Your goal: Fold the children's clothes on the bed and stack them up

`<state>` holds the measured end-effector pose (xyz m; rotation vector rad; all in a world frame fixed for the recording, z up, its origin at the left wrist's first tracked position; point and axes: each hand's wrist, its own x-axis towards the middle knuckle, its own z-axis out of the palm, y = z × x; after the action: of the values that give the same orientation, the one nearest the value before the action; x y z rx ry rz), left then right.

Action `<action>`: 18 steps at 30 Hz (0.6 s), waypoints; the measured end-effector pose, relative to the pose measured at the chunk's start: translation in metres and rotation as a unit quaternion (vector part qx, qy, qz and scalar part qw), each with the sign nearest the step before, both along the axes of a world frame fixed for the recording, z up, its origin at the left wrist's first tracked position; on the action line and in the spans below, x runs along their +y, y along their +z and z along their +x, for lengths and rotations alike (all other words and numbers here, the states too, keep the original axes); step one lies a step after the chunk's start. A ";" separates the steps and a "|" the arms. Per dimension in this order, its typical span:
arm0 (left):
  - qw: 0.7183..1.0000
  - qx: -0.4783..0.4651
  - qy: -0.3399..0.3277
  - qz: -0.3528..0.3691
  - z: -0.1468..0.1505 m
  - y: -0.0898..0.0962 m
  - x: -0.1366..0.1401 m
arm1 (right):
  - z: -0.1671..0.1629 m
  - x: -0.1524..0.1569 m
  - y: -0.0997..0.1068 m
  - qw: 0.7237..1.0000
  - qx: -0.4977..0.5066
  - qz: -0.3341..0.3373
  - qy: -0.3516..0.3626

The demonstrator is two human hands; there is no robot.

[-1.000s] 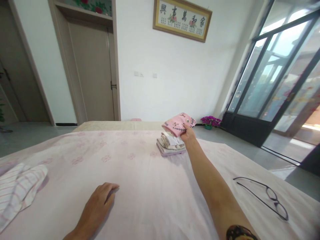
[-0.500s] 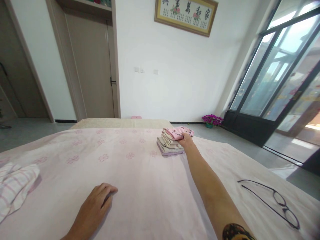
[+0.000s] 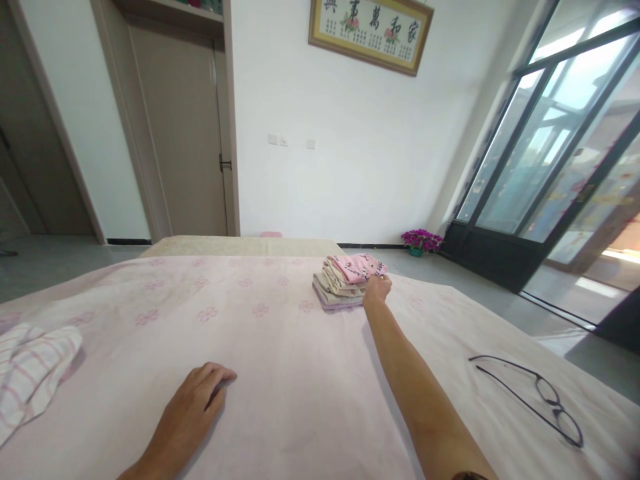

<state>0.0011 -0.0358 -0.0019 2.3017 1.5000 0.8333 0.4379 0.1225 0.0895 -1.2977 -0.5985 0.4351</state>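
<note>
A small stack of folded clothes (image 3: 336, 292), cream and pale lilac in its lower layers, lies on the pink flowered bed sheet (image 3: 280, 387). On top is a pink folded garment (image 3: 356, 267) with dark lettering. My right hand (image 3: 379, 288) reaches out to the stack's near right corner, its curled fingers on the edge of the pink garment; the fingertips are partly hidden. My left hand (image 3: 197, 400) rests palm down on the sheet, fingers stretched out and holding nothing.
A crumpled white striped cloth (image 3: 35, 373) lies at the left edge. Black-framed glasses (image 3: 540, 400) rest unfolded at the right. Beyond the bed are a closed door (image 3: 175, 133), purple flowers (image 3: 421, 240) and a dark-framed glass door (image 3: 530, 160).
My right hand has shifted from the pink garment's near side toward its right corner, uncovering more lettering. The left hand stays in place. The view has shifted slightly.
</note>
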 end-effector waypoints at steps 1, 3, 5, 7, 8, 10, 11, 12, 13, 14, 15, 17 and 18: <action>1.000 0.000 0.001 -0.001 0.000 0.000 0.000 | -0.001 -0.002 0.001 0.999 -0.024 -0.012 -0.033; 1.000 0.004 0.002 -0.004 0.000 0.000 0.001 | -0.004 -0.003 0.003 0.989 -0.121 -0.037 -0.075; 1.000 0.010 0.001 -0.006 0.000 0.000 0.001 | -0.009 0.001 0.004 0.947 -0.301 -0.086 -0.074; 1.000 0.013 0.001 -0.005 0.000 0.000 0.001 | -0.016 0.005 0.002 0.846 -0.512 -0.147 -0.036; 1.000 0.012 0.001 -0.003 0.001 0.000 0.001 | -0.020 0.007 0.000 0.785 -0.596 -0.171 -0.010; 1.000 0.009 0.001 0.001 0.002 0.000 0.001 | -0.028 0.011 -0.006 0.693 -0.692 -0.198 0.032; 1.000 0.007 -0.001 0.002 0.002 0.000 0.000 | -0.031 0.012 -0.009 0.664 -0.718 -0.206 0.041; 1.000 0.006 -0.004 0.002 0.002 0.001 0.000 | -0.033 0.012 -0.010 0.648 -0.731 -0.211 0.041; 1.000 0.004 -0.006 0.001 0.003 0.001 0.000 | -0.035 0.013 -0.010 0.644 -0.734 -0.211 0.039; 1.000 0.003 -0.008 -0.001 0.003 0.002 -0.001 | -0.035 0.013 -0.009 0.648 -0.731 -0.208 0.038; 1.000 0.002 -0.009 -0.002 0.003 0.003 -0.001 | -0.035 0.012 -0.006 0.655 -0.726 -0.204 0.041; 1.000 0.001 -0.007 -0.004 0.004 0.005 -0.002 | -0.036 0.008 0.000 0.669 -0.716 -0.195 0.050; 1.000 0.001 -0.006 -0.004 0.004 0.006 -0.002 | -0.038 0.004 0.003 0.674 -0.711 -0.192 0.050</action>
<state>0.0050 -0.0381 0.0043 2.3046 1.4862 0.8187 0.4000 0.1269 0.0924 -1.8844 -1.9727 -0.5578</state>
